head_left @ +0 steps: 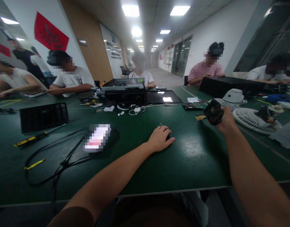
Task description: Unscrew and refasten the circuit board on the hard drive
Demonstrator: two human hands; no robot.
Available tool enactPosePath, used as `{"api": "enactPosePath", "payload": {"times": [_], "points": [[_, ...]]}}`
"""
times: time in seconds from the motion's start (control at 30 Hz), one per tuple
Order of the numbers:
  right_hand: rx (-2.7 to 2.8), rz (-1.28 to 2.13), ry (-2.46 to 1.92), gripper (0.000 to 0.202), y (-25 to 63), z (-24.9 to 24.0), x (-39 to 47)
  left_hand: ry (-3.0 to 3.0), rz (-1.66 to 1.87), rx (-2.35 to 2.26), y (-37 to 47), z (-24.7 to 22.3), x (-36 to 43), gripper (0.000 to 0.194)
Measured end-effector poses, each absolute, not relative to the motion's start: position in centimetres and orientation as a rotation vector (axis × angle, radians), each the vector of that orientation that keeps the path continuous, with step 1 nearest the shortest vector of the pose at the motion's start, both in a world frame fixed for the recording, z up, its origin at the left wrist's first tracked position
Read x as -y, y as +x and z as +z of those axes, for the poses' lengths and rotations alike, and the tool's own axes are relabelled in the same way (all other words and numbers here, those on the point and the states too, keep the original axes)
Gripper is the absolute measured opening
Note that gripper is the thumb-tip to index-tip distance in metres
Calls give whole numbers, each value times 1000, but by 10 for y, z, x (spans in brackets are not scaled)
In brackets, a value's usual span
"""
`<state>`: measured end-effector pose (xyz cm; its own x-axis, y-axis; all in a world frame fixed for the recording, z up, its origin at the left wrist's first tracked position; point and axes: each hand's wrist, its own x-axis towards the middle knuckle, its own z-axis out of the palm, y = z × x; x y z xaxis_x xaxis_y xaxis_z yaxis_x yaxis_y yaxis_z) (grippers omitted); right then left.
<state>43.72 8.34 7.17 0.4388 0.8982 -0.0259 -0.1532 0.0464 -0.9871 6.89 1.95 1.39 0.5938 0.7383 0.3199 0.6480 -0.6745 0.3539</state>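
Note:
My left hand point(161, 138) rests on the green table near the middle, its fingers curled over a small dark object point(168, 136) that is mostly hidden; a thin tip pokes out past the fingers. Raised at the right, my right hand point(227, 120) grips a black blocky object point(213, 112), whose dark hollow-looking face points toward me. Just left of and below that object lies a small yellowish piece point(200, 117). A flat dark device with a circuit board point(192, 106) sits behind it.
White fan parts point(253, 121) lie right of my right hand. A phone point(97, 137), black cables point(64, 163), a yellow-black screwdriver point(33, 138) and a black panel point(44, 117) are at left. An open computer case point(124, 94) and a tablet point(164, 97) stand ahead. Several people sit around.

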Motion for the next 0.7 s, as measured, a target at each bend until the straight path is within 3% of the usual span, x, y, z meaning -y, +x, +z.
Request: {"api": "enactPosePath", "payload": {"times": [0.23, 0.57, 0.7], "points": [[787, 1779, -1016, 50, 354, 72, -64, 2273, 1027, -1344, 66, 11, -25, 43], [1071, 1842, -1140, 38, 349, 64, -64, 1990, 1404, -1429, 63, 17, -27, 36], [1257, 1950, -1243, 51, 346, 60, -62, 1940, 1481, -1475, 64, 21, -26, 37]]}}
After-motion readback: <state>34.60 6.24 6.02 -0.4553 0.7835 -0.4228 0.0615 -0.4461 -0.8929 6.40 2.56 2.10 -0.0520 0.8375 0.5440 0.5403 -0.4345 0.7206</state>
